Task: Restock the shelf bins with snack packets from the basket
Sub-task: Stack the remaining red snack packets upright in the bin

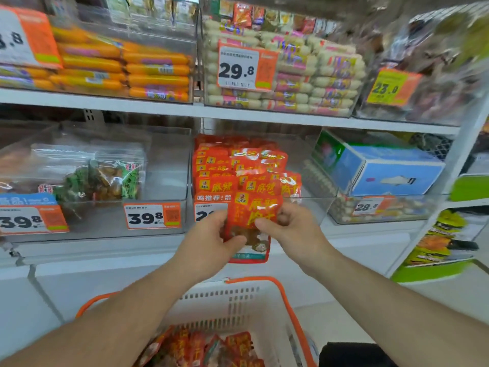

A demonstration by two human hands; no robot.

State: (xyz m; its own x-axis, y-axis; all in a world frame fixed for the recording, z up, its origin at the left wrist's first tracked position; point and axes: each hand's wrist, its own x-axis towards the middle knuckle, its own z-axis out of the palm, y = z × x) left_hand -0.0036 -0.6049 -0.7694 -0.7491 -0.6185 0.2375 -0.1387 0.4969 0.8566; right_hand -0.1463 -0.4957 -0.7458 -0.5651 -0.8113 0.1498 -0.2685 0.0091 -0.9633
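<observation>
Pinching one red packet (251, 218) in both hands' grip, left hand (211, 237), right hand (288, 226), price tag (209, 211) half hidden

Standing in a shop's snack aisle: white shelves (238, 112) carrying clear bins (164, 160) of packaged snacks, orange price tags (153, 215) reading 39.8 and 29.8 hanging at ten and twelve o'clock, white shopping basket (238, 300) sitting at six o'clock.

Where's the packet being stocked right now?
Centre of the head view: the red packet is held by both hands before the middle clear bin, above the basket.
</observation>
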